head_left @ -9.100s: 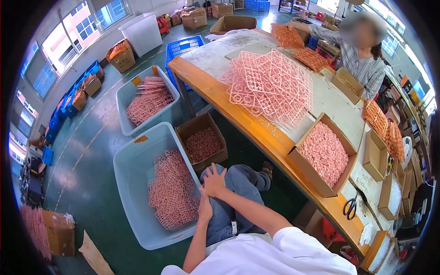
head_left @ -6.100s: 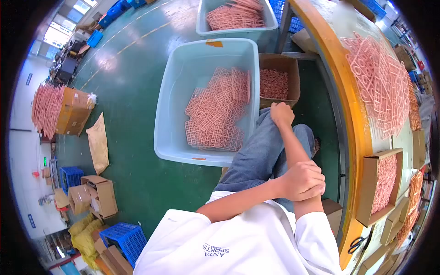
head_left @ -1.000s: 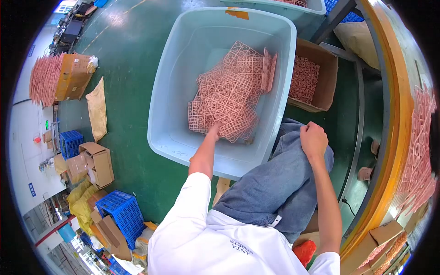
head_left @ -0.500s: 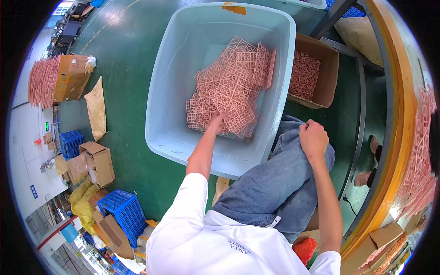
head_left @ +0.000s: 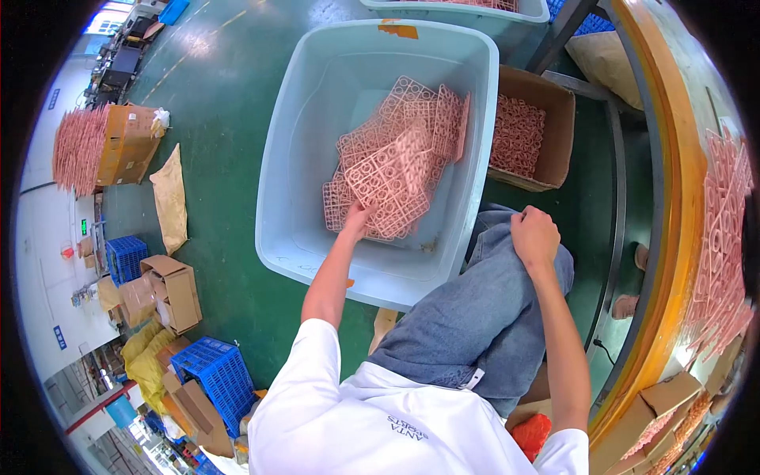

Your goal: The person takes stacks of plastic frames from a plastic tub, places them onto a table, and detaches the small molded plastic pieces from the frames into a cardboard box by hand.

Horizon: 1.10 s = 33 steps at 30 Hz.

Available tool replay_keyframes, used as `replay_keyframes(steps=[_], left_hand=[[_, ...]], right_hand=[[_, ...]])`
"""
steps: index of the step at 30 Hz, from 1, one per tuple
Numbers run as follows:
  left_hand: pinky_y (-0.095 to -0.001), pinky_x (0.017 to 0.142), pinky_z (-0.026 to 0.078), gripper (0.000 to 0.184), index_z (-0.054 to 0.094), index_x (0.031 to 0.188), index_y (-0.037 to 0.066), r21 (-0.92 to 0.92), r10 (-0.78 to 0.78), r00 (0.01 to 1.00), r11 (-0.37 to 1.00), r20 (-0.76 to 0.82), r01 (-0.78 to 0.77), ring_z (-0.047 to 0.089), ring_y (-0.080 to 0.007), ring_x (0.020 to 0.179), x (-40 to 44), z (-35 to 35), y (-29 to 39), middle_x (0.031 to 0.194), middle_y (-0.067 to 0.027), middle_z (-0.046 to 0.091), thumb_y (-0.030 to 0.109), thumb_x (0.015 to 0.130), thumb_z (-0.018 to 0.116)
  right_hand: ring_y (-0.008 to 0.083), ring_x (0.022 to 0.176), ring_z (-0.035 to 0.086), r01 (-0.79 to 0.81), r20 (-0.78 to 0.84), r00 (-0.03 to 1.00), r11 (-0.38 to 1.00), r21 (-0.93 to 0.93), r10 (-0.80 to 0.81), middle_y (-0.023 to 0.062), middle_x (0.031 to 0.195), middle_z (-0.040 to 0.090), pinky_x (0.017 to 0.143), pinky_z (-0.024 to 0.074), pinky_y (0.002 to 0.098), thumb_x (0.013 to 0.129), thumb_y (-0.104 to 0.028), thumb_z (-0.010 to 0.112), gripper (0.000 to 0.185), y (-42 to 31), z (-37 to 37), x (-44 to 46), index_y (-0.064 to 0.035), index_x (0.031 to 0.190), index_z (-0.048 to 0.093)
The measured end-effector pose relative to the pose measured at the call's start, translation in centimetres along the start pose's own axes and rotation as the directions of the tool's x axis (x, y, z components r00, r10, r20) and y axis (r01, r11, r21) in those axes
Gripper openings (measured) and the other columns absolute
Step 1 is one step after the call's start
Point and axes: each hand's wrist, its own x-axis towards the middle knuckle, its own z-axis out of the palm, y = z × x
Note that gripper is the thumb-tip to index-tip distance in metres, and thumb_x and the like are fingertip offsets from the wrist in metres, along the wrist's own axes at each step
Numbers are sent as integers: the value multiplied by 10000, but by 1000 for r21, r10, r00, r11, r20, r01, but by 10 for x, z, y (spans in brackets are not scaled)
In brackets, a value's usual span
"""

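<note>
- Green floor (head_left: 226, 206), smooth and glossy, with a pale painted line (head_left: 172, 70) crossing it at the upper left.
- A bright patch of reflected light on the floor near that line.
- White wall (head_left: 47, 261) down the left side, bearing a small lit green sign (head_left: 84, 226) and, lower, a blue plate (head_left: 59, 338).
- Bright window (head_left: 108, 22) in the top left corner, daylight showing in it.
- Dark equipment (head_left: 123, 59), details too small to tell, lined up below the window.
- Table (head_left: 687, 182) along the right, with an orange-yellow wooden edge; a grey metal bar (head_left: 617, 182) runs low beneath it.
- Blue plastic crate (head_left: 218, 376) on the floor at lower left, near an open cardboard box (head_left: 180, 289).
</note>
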Motion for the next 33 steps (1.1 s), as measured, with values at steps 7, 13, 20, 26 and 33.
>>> replay_keyframes(steps=[7, 13, 20, 26, 33], left_hand=[[-331, 840, 496, 343, 526, 1146, 16, -24, 97, 991, 995, 89, -95, 597, -182, 957, -36, -26, 49, 1097, -80, 605, 66, 824, 633], [-332, 834, 504, 347, 508, 1193, 37, -103, 209, 968, 975, 137, -195, 594, -179, 980, -67, -19, 100, 1130, -74, 593, 60, 856, 583], [-345, 857, 512, 343, 514, 1202, 26, -127, 220, 963, 971, 155, -201, 618, -211, 972, -75, -31, 128, 1112, -106, 613, 151, 883, 527], [-342, 766, 541, 321, 535, 1137, 3, -49, 101, 988, 994, 117, -96, 645, -217, 862, -40, 6, 100, 1005, -121, 640, 208, 893, 492], [-331, 819, 472, 509, 506, 1201, -17, 574, -75, 988, 819, 133, -16, 581, -211, 961, 44, -2, -23, 1081, -114, 611, 193, 775, 689]], right_hand=[[370, 812, 625, 11, -7, 1000, 1000, 1, -11, 197, 876, 641, 718, 503, 454, 812, -260, 511, 287, 1, 0, -3, -8, 848, 644], [369, 824, 624, -1, -25, 1000, 999, 33, 2, 197, 872, 644, 727, 500, 455, 817, -264, 510, 288, -1, -3, -7, -14, 849, 647], [363, 819, 627, -7, -43, 999, 999, 41, 9, 190, 871, 648, 724, 500, 452, 819, -272, 510, 292, 5, 2, -6, -18, 851, 651], [355, 814, 626, -12, -5, 1000, 1000, 23, 12, 184, 866, 646, 715, 502, 447, 824, -266, 502, 290, 2, 0, -6, -18, 852, 650], [356, 812, 624, -22, 5, 1000, 999, 26, 22, 191, 867, 640, 711, 501, 450, 817, -253, 500, 280, 4, 0, -1, -16, 858, 644]])
